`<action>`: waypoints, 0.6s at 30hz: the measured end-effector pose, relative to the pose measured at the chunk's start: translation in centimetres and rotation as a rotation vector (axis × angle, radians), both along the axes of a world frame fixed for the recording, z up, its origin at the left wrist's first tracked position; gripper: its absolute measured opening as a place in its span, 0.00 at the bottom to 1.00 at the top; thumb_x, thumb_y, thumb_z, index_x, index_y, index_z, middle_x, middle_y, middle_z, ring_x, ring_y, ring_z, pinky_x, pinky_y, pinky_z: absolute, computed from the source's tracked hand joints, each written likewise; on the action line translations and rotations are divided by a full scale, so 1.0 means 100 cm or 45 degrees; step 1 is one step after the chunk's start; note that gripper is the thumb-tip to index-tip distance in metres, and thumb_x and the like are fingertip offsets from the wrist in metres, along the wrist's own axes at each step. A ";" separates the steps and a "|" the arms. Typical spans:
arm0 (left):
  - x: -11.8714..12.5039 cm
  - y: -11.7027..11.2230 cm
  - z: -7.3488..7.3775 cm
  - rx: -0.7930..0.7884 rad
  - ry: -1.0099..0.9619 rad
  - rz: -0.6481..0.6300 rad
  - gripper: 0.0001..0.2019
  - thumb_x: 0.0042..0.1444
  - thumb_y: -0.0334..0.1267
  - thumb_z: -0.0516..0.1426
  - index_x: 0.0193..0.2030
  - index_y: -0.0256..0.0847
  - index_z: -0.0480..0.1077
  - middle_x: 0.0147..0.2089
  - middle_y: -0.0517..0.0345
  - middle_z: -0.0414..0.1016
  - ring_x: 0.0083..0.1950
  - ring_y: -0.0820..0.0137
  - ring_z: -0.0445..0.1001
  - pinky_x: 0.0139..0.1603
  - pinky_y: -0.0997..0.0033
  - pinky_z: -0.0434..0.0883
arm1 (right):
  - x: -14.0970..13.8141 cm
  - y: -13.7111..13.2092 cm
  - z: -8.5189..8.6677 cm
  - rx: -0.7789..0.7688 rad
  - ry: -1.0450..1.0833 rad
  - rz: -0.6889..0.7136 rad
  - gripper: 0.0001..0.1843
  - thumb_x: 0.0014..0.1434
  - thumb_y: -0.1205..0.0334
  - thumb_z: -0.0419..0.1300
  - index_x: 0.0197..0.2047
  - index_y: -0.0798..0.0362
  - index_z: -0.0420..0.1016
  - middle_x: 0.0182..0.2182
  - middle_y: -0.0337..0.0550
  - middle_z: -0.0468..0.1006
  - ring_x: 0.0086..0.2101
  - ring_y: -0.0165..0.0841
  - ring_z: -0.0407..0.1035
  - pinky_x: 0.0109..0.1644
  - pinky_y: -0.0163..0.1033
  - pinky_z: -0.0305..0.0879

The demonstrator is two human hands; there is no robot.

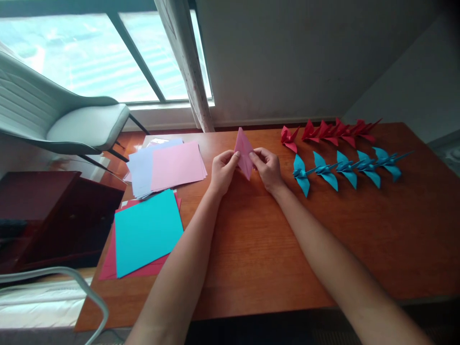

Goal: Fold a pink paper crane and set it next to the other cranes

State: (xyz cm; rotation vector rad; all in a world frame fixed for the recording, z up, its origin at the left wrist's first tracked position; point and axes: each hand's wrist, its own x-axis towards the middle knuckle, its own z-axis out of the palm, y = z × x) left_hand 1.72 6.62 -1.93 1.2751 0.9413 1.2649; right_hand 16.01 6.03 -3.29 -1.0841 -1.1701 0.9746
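Observation:
A folded pink paper piece (243, 151), diamond shaped with a point up, stands above the wooden table (258, 249). My left hand (223, 170) pinches its left edge with fingers closed. My right hand (268, 165) pinches its right edge the same way. To the right lie a row of several blue paper cranes (345, 167) and behind them a row of several red paper cranes (330, 131).
A stack of pink and pale blue sheets (167, 165) lies at the left, with a turquoise sheet (147, 230) on red sheets (108, 268) nearer me. A grey chair (82, 127) stands by the window (89, 52). A dark low cabinet (53, 215) is left of the table.

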 end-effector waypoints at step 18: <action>0.002 0.000 0.004 -0.077 0.049 -0.076 0.18 0.56 0.52 0.64 0.31 0.38 0.72 0.28 0.62 0.69 0.30 0.74 0.65 0.32 0.75 0.64 | 0.002 -0.004 0.009 -0.100 0.078 -0.024 0.14 0.57 0.51 0.64 0.26 0.51 0.71 0.21 0.33 0.65 0.24 0.27 0.57 0.29 0.35 0.55</action>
